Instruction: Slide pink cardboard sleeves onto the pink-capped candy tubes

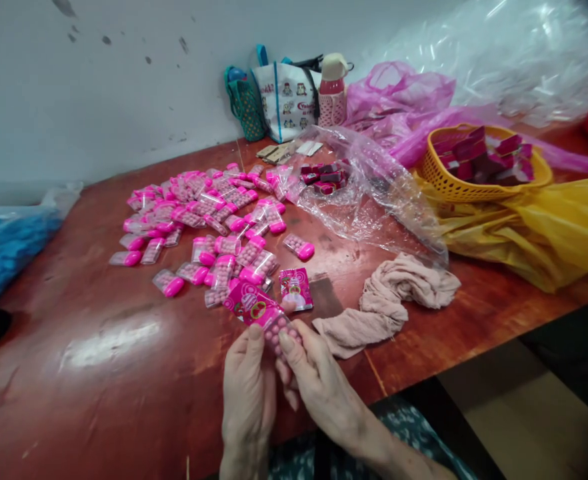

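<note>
In front of me, at the table's near side, both hands hold a clear candy box (pixel 277 333) filled with small pink balls. A pink printed sleeve (pixel 255 304) covers or overlaps its far end; exactly how they join is unclear. My left hand (pixel 248 383) is closed, its thumb pressing where sleeve and box meet. My right hand (pixel 319 380) is closed around the box's near end, thumb on top. Just beyond lies another pink printed sleeve (pixel 297 288), flat on the table. A heap of similar candy boxes (pixel 189 200) with pink caps spreads behind.
A crumpled beige cloth (pixel 389 303) lies to the right on the red-brown table (pixel 99 400). Behind it are a clear plastic bag (pixel 369 207) with folded sleeves and a yellow basket (pixel 489 193). A tote bag (pixel 289 100) and bottle (pixel 332 93) stand by the wall. Blue bagged items (pixel 9 247) sit left.
</note>
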Available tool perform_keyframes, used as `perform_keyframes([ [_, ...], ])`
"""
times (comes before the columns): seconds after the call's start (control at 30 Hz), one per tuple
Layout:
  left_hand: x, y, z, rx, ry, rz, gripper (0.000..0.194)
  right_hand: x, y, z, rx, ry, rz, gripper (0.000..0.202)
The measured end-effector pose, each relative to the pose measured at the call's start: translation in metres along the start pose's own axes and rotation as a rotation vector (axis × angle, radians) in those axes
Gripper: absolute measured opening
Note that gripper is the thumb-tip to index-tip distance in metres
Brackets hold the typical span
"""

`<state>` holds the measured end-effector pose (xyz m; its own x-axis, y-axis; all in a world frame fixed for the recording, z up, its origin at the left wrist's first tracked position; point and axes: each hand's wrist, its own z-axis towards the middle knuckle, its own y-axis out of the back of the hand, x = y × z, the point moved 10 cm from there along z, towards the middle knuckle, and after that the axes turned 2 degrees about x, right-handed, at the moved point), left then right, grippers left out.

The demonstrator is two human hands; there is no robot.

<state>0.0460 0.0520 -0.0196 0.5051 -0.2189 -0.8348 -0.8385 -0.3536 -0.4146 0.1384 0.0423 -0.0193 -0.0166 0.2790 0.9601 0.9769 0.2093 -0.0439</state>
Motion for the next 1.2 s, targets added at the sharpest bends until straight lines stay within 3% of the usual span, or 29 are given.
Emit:
perform_keyframes([
  [0.1,-0.003,-0.001,0.007,0.048,0.036,-0.073,0.027,0.001,-0.004,0.001,0.033,0.025,-0.018,0.036],
  [0.23,-0.005,0.008,0.01,-0.023,0.032,-0.112,0.031,-0.003,-0.009,-0.001,0.031,0.006,-0.031,0.048],
  [0.37,0.005,0.009,0.006,-0.065,0.058,-0.072,0.021,-0.007,-0.01,-0.001,0.005,0.006,-0.025,0.062],
  [0.53,0.021,0.0,-0.002,-0.012,0.092,-0.001,0.011,-0.02,0.004,0.0,-0.096,-0.05,0.009,0.069],
  [0.6,0.021,0.001,-0.004,-0.007,0.107,0.007,0.019,-0.02,0.003,0.004,-0.048,-0.05,0.085,0.058],
  [0.73,0.014,0.002,-0.003,0.033,0.159,-0.007,0.027,0.005,-0.023,0.011,0.302,0.068,0.354,0.033],
  [0.8,0.011,0.001,-0.003,0.035,0.175,-0.019,0.029,0.014,-0.029,0.013,0.388,0.11,0.381,0.032],
  [0.97,0.013,0.005,-0.005,-0.028,0.133,-0.03,0.024,0.006,-0.025,0.022,0.268,0.126,0.323,0.037],
  [1.2,0.022,0.02,-0.011,-0.083,0.14,-0.055,0.021,0.005,-0.03,0.013,0.28,0.091,0.21,0.038],
])
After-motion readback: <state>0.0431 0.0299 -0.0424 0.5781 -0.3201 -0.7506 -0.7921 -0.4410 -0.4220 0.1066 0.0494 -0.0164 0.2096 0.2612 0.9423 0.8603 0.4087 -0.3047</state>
